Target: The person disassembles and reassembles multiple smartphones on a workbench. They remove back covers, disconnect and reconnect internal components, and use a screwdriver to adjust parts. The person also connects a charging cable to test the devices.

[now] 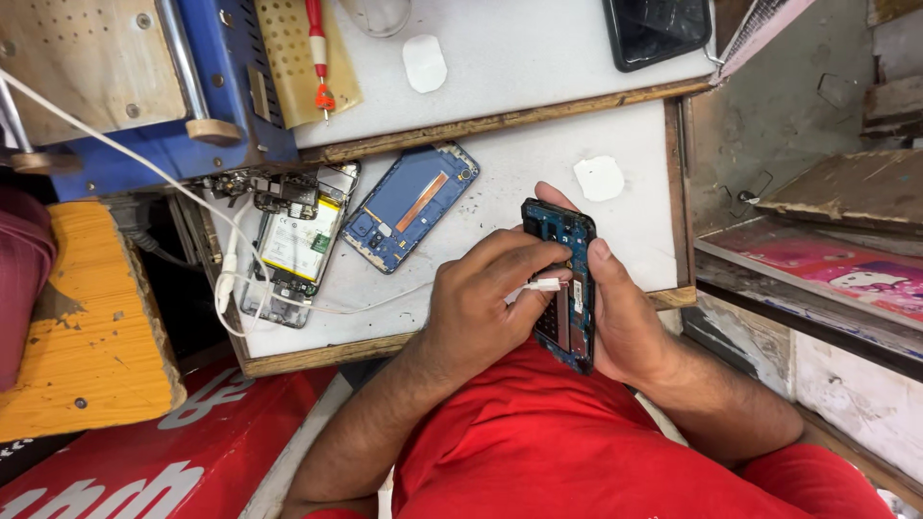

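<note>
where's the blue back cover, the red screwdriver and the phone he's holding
blue back cover [411, 205], head view, on its flat middle
red screwdriver [317, 48], head view, on its handle
opened phone [567, 288], head view, on its exposed inside, between the hands

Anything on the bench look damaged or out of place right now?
Yes. The black phone at the table's top edge has a cracked screen. A second opened phone lies with battery exposed, a white cable tangled across it.
</note>
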